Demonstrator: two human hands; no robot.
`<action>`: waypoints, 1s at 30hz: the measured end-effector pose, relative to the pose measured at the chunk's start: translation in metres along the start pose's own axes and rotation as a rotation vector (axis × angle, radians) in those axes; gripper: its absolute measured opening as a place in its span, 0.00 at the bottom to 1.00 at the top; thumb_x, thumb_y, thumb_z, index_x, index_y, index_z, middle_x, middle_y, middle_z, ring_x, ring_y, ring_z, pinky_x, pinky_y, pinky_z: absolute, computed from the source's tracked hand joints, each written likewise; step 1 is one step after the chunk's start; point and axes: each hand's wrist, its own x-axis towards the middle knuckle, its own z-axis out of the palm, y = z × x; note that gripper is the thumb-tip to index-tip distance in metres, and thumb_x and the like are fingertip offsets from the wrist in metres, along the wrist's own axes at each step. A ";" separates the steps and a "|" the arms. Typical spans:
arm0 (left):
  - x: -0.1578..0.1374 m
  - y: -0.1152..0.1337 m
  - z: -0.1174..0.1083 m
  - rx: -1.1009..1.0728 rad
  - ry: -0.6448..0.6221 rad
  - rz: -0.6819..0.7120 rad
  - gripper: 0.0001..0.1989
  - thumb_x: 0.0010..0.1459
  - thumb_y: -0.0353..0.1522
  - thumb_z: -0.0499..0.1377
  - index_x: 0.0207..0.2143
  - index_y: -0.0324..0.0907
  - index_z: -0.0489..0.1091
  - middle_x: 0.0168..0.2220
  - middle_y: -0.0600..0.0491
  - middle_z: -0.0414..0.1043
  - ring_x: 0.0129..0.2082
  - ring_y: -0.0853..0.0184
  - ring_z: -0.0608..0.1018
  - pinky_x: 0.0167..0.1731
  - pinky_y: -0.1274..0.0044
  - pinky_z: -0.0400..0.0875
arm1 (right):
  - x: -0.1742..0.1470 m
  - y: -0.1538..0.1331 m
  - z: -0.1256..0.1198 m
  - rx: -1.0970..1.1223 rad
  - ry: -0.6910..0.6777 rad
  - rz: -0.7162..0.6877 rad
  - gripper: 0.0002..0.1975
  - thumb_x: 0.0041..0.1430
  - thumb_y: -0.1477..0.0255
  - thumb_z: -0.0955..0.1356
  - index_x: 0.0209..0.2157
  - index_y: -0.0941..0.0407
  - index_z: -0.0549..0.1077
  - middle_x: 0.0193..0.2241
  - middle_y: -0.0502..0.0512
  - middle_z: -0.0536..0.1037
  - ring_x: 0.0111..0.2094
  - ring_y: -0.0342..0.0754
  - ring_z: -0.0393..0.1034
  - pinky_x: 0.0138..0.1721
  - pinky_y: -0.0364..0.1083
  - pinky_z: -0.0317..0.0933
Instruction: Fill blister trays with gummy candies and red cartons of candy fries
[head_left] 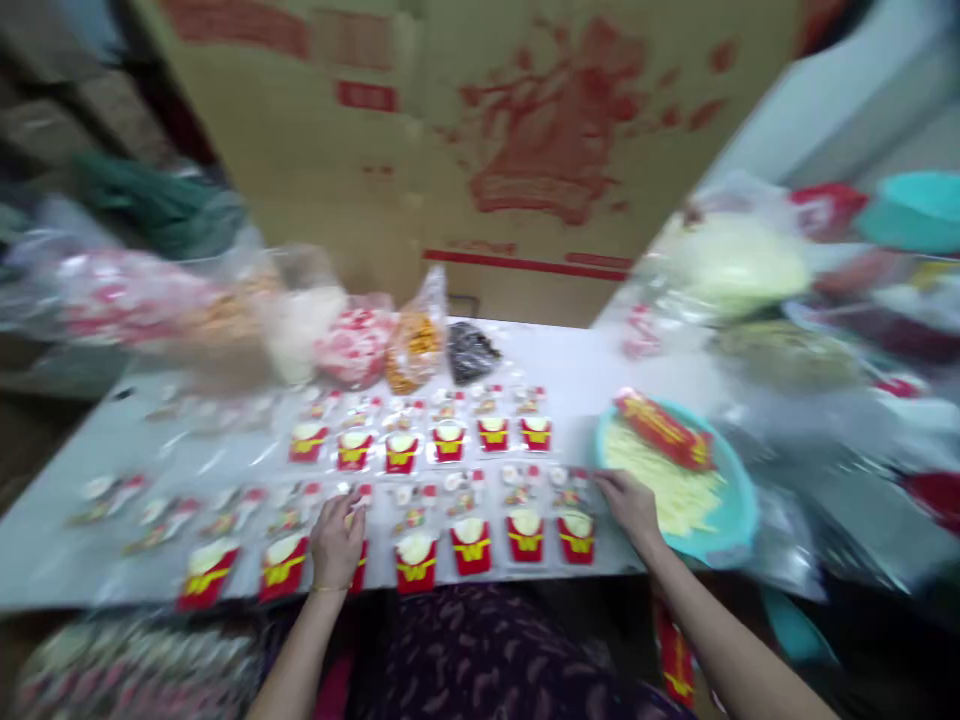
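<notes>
Two rows of small clear packets lie on the white table. Many hold a red fries-style carton [472, 547] with a yellow mark and a pale top, with small coloured pieces above it. My left hand [337, 540] is over a packet in the front row and partly covers its red carton. Its fingers are curled together; whatever they grip is hidden. At the row's right end, my right hand [632, 505] has its bent fingertips by the upper edge of the last packet [576, 530]. Blur hides what they pinch, if anything. Beside it stands a turquoise basin [739, 520] of pale strips.
A red and yellow wrapper [664, 430] rests in the basin. Behind the rows stand clear bags of pink-white pieces [356, 345], orange pieces [412, 350] and dark pieces [471, 352]. A large cardboard box [420, 230] rises at the back. More bags crowd the right side.
</notes>
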 end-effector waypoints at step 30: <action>-0.052 0.411 0.206 -0.066 -0.736 0.639 0.38 0.44 0.34 0.60 0.56 0.35 0.47 0.45 0.41 0.62 0.46 0.57 0.65 0.46 0.64 0.61 | 0.003 0.107 -0.122 0.056 -0.291 -0.173 0.13 0.53 0.73 0.62 0.16 0.57 0.67 0.20 0.50 0.70 0.27 0.42 0.63 0.30 0.41 0.57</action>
